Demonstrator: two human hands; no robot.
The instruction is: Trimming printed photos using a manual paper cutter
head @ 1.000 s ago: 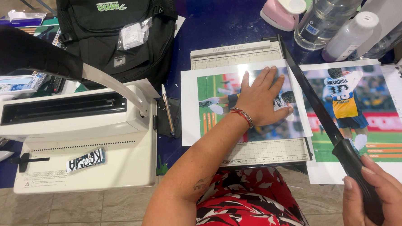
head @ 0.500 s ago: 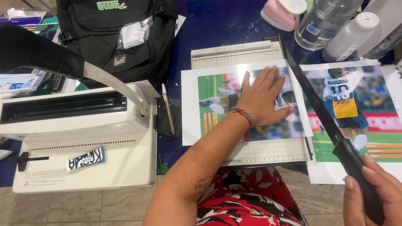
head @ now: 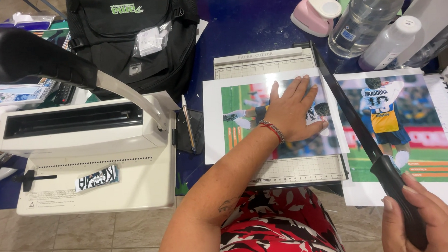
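Trimming a print, blade up and ready

Left hand (head: 294, 110) lay flat on the print (head: 244, 117) on the cutter (head: 276, 169), mid-desk; right hand (head: 422, 218) clenched the raised blade handle (head: 395, 189). Probably next: swing straight down.

Your left hand (head: 294, 110) lay flat on the print (head: 244, 117) on the cutter (head: 286, 171); your right hand (head: 422, 223) gripped the raised blade handle (head: 395, 189).

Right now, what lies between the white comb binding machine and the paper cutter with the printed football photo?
In the head view, a slim pen lies on a small dark pad on the blue table, between the white comb binding machine and the paper cutter.
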